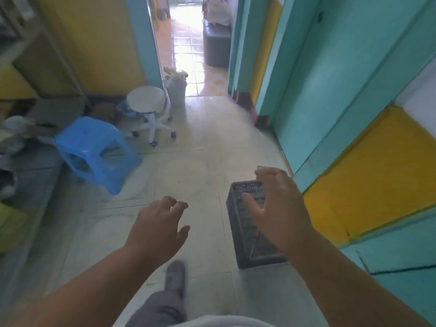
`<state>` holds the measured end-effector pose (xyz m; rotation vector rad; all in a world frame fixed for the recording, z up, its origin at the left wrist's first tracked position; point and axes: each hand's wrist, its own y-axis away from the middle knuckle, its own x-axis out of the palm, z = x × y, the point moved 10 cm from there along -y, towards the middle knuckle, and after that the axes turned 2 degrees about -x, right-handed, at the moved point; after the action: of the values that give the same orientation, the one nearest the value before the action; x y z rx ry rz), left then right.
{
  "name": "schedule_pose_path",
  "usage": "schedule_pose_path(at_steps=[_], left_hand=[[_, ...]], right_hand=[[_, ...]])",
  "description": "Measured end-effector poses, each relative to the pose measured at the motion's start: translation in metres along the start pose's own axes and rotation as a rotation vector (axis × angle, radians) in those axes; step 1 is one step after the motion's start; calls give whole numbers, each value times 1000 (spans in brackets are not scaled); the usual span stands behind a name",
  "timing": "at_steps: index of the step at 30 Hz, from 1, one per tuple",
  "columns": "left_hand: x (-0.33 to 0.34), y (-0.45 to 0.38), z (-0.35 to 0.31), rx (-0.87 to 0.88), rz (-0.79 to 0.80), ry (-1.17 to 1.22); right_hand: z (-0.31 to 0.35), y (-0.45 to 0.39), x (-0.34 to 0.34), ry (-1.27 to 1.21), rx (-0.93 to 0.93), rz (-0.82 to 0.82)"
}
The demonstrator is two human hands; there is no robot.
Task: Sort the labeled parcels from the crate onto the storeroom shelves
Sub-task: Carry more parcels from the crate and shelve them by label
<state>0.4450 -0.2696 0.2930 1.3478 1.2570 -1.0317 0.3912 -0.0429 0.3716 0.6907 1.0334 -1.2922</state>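
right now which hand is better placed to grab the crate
Right, probably. The right hand is open and spread directly over the crate on the floor by the wall, while the left hand hangs over bare floor beside it, clear of the crate.

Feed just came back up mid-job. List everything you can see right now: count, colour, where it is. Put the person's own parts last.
crate: one, dark grey, on the floor by the right wall, under the right hand; contents not discernible
plastic stool: one, blue, floor at left
swivel stool: one, white, on castors, beside the doorway
bag: one, pale, at the doorway's left jamb
dark box: one, grey, in the corridor beyond
shelving: blurred, far left
left hand: open, empty, fingers spread
right hand: open, above the crate, something small at its fingertips, unclear
foot: one, grey shoe, bottom centre
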Motion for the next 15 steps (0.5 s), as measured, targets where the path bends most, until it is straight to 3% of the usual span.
schedule_pose_path(at_steps=[3,7,15], left_hand=[[-9,-97,30,20,-27,26],[-19,-226,45,134,53,5],[-19,-456,-51,484,167,-90]], right_hand=[[8,-89,28,-22,23,-25],[-3,-186,40,9,141,-50],[-101,-314,8,113,400,-186]])
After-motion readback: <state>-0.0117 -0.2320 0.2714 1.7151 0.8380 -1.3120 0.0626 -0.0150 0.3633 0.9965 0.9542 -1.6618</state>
